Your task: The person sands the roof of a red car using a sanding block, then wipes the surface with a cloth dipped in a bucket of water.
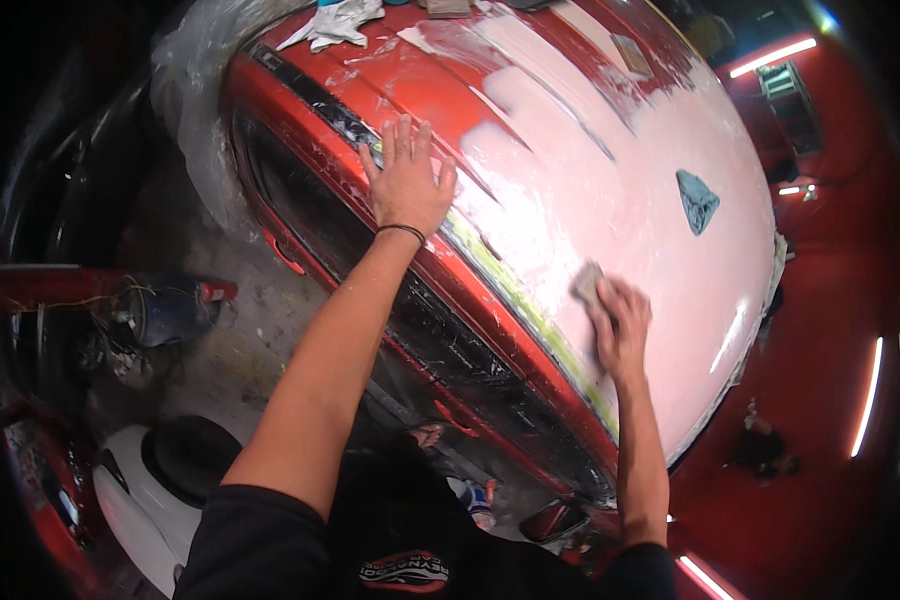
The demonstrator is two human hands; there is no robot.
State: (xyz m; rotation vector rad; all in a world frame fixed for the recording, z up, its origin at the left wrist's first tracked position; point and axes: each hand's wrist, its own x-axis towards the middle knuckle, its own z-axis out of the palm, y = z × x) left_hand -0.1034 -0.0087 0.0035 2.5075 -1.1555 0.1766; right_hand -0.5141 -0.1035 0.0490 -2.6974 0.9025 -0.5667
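A red car's roof (650,200) fills the middle of the head view, much of it coated in pale pink-white, with red paint showing toward the far left. My left hand (410,185) rests flat on the roof's side edge, fingers spread, holding nothing. My right hand (625,325) is closed around a small greyish block (588,284), probably a sanding block, held against the pale surface nearer me. The hand is slightly blurred. Along the roof edge between my hands runs a yellow-green strip (535,325). A blue-grey crumpled cloth (698,202) lies farther right on the roof.
At the roof's far end lie a white crumpled cloth (338,22) and a brownish block (630,56). Clear plastic sheeting (195,90) hangs at the far left. A dark blue drum (175,312) and a white scooter (135,500) stand left of the car.
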